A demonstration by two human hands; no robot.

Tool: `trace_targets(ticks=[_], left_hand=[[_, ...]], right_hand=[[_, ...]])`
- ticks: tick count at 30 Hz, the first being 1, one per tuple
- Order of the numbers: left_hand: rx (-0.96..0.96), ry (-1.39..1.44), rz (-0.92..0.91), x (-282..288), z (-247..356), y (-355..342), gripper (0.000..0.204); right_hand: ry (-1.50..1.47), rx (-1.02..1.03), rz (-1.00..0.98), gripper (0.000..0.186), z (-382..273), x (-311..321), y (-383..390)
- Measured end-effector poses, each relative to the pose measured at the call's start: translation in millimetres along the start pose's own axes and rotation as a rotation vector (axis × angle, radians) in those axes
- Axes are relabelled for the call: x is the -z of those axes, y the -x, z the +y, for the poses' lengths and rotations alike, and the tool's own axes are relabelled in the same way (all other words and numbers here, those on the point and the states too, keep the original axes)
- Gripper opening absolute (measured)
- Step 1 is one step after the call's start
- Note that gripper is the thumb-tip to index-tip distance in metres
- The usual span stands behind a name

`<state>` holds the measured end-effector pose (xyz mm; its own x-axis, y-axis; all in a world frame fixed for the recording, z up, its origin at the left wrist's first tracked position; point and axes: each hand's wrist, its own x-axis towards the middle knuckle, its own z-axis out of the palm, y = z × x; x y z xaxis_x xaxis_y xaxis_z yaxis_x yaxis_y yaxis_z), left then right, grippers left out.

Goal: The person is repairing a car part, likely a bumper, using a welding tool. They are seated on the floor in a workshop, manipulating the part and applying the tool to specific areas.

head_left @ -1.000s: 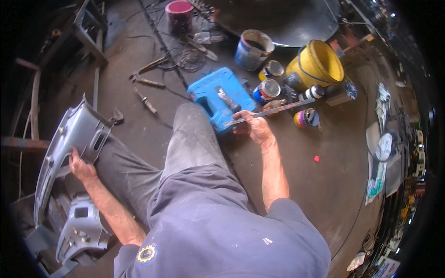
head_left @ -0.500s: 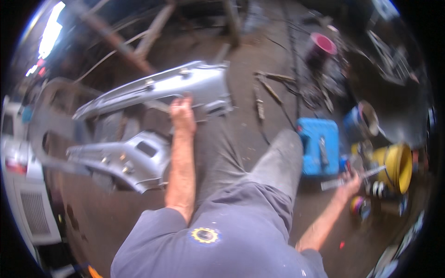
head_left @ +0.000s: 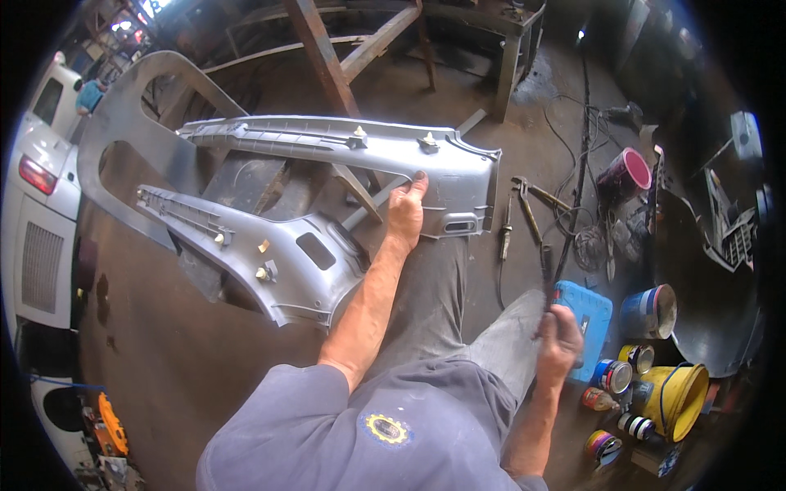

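Gripping a thin dark tool [head_left: 547, 282], right hand [head_left: 560, 342] closed around its lower end, shaft rising straight up from the fist over the right knee. Blue plastic case [head_left: 591, 314] touching the far side of that hand, partly hidden by it. Small paint tins [head_left: 612, 376] and a yellow bucket [head_left: 675, 397] just right of the hand on the floor; a grey-blue bucket [head_left: 648, 311] beyond them. Exact kind of tool not discernible.

Clamping the near edge of a grey plastic car trim panel [head_left: 352, 143], left hand [head_left: 405, 209] closed, fingers curled over the rim, thumb under. Panel extending left and away from the hand, near end resting at the outstretched legs. Second grey trim panel [head_left: 270, 254] lying just left of the left forearm, apart from the hand, small pale clips visible on its surface.

Loose hand tools [head_left: 524, 209] lying on the floor right of the left hand, beyond the right hand. Pink-topped can [head_left: 626, 173] further right and beyond. Rusted steel frame [head_left: 327, 49] standing beyond the held panel. White vehicle [head_left: 41, 196] far left of both hands.
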<state>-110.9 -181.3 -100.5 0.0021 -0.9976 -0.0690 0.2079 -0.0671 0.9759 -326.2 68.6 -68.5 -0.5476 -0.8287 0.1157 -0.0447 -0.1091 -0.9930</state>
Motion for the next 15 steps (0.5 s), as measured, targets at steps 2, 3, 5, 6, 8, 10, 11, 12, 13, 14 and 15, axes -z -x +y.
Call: trace_targets(ticks=[2,3,5,6,8,10,11,12,13,14,15], left_hand=[[-0.011,-0.158,0.041,1,1,0,0.040],[-0.038,-0.056,0.062,-4,1,2,0.038],[-0.093,0.144,0.103,-14,16,12,0.035],[-0.042,0.091,0.068,-5,15,11,0.030],[-0.052,0.050,0.051,-7,13,9,0.030],[-0.059,0.046,0.065,-7,4,6,0.031],[-0.049,0.057,0.065,-6,5,7,0.032],[-0.039,0.068,0.064,-5,8,8,0.033],[-0.022,0.075,0.065,-3,9,10,0.034],[-0.039,0.040,0.071,-2,5,8,0.038],[-0.077,-0.058,0.114,0,-3,2,0.042]], right_hand=[[-0.032,0.015,-0.104,0.011,-3,-32,-8],[-0.007,-0.009,-0.140,0.015,-4,-45,-11],[0.030,-0.027,-0.237,0.025,-8,-66,-15],[0.066,-0.052,-0.261,0.027,-14,-76,-18],[0.091,-0.009,-0.269,0.033,-11,-84,-24],[0.211,-0.008,-0.223,0.026,-17,-100,-28],[0.260,-0.084,-0.218,0.024,-27,-110,-31],[0.301,-0.070,-0.228,0.025,-30,-119,-36],[0.340,-0.064,-0.239,0.027,-32,-127,-39],[0.379,-0.058,-0.251,0.028,-33,-133,-42],[0.415,0.011,-0.265,0.030,-30,-138,-47]])
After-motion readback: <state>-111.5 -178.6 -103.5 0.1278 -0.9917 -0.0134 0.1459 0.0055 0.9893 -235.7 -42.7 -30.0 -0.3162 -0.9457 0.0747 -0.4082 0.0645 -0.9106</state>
